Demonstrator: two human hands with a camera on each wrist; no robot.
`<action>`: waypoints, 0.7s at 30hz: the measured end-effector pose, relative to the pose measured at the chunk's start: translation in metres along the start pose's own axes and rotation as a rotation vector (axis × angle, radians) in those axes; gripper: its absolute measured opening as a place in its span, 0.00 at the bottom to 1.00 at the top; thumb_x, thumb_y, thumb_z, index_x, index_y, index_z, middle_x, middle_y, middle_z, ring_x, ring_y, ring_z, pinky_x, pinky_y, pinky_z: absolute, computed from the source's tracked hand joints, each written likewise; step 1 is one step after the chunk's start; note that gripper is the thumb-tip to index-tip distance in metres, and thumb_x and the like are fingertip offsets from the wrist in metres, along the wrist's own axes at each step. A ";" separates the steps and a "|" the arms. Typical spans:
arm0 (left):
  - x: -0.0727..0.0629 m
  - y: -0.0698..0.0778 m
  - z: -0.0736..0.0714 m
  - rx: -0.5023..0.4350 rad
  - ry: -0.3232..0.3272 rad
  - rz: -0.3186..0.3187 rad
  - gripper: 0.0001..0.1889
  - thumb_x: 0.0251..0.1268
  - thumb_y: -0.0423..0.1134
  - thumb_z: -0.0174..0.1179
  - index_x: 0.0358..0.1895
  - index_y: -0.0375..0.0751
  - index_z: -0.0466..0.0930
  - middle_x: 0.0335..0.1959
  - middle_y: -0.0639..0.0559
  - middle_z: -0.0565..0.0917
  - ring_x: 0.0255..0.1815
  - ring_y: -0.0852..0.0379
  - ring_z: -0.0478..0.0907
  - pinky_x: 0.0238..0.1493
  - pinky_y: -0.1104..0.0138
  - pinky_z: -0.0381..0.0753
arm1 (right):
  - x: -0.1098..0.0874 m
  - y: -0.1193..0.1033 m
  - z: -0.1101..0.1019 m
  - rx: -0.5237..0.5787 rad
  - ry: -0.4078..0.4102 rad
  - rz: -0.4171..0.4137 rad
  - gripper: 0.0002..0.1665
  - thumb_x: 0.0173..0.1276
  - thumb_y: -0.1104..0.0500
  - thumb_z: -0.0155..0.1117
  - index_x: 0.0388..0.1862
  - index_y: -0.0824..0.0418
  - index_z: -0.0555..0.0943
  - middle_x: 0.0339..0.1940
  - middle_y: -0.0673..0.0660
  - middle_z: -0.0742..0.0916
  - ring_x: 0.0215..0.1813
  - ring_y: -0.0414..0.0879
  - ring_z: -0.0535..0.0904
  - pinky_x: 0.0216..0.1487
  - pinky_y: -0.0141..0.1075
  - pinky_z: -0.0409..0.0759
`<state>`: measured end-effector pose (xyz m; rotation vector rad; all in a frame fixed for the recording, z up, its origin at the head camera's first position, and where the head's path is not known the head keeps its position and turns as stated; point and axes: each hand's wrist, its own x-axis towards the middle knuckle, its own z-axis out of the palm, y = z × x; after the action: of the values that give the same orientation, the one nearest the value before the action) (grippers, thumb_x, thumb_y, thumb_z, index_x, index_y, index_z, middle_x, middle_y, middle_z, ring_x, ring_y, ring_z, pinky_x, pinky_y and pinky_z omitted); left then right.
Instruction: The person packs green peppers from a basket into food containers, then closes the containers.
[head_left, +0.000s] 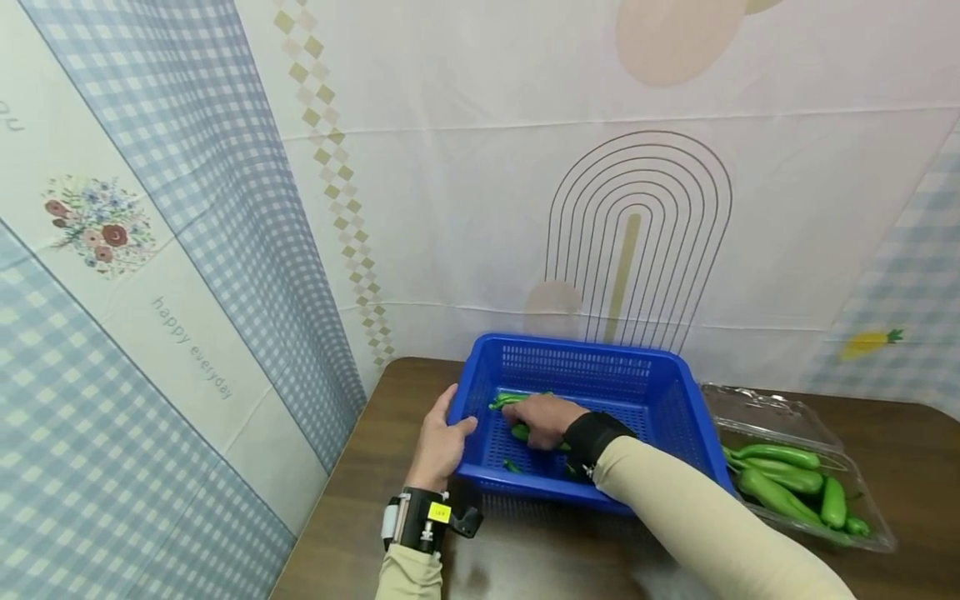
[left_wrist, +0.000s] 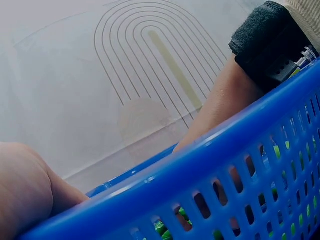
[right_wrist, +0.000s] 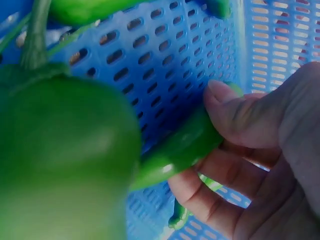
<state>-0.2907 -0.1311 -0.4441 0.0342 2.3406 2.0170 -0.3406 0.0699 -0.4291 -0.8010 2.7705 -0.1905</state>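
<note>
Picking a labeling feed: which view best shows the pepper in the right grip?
Right wrist: the pepper shows close up, partly covered by the right grip. Head: small, at least partly behind the grip. Left wrist: only green bits through the basket's slots; can't tell which pepper.

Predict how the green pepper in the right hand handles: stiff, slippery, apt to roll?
The held pepper is probably fairly stiff: no crease shows where the right hand grips it. Its glossy skin may slip. Rounded sides could let it roll in the basket.

the hands [head_left: 547, 421] touch a blue basket [head_left: 576, 345] and green peppers [head_left: 509, 400].
</note>
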 end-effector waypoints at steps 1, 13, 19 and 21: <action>0.000 0.000 0.000 0.002 0.000 -0.001 0.34 0.78 0.33 0.53 0.83 0.45 0.57 0.80 0.34 0.65 0.76 0.30 0.67 0.74 0.30 0.62 | 0.000 0.000 -0.001 0.004 -0.003 0.002 0.15 0.63 0.70 0.71 0.41 0.52 0.79 0.36 0.49 0.82 0.37 0.45 0.75 0.45 0.43 0.81; 0.004 0.000 -0.001 -0.013 -0.010 0.012 0.34 0.77 0.32 0.53 0.83 0.44 0.56 0.81 0.35 0.64 0.79 0.31 0.65 0.77 0.33 0.61 | -0.015 -0.008 -0.032 0.032 -0.037 -0.009 0.19 0.64 0.70 0.70 0.54 0.58 0.83 0.43 0.54 0.87 0.38 0.45 0.78 0.43 0.41 0.83; 0.005 -0.002 -0.003 -0.005 -0.013 0.016 0.34 0.77 0.32 0.53 0.83 0.43 0.56 0.82 0.34 0.63 0.79 0.32 0.65 0.77 0.34 0.61 | -0.028 -0.010 -0.048 0.024 -0.032 -0.055 0.21 0.63 0.70 0.70 0.55 0.59 0.82 0.41 0.53 0.87 0.35 0.43 0.77 0.38 0.37 0.80; 0.006 -0.002 -0.003 0.001 -0.014 0.018 0.35 0.77 0.32 0.53 0.84 0.44 0.55 0.82 0.34 0.63 0.79 0.31 0.64 0.77 0.33 0.61 | -0.035 -0.011 -0.055 0.037 -0.033 -0.073 0.22 0.63 0.70 0.70 0.56 0.59 0.82 0.38 0.53 0.86 0.33 0.42 0.76 0.34 0.34 0.78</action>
<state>-0.2968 -0.1336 -0.4455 0.0692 2.3408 2.0170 -0.3219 0.0826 -0.3669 -0.8888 2.7009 -0.2386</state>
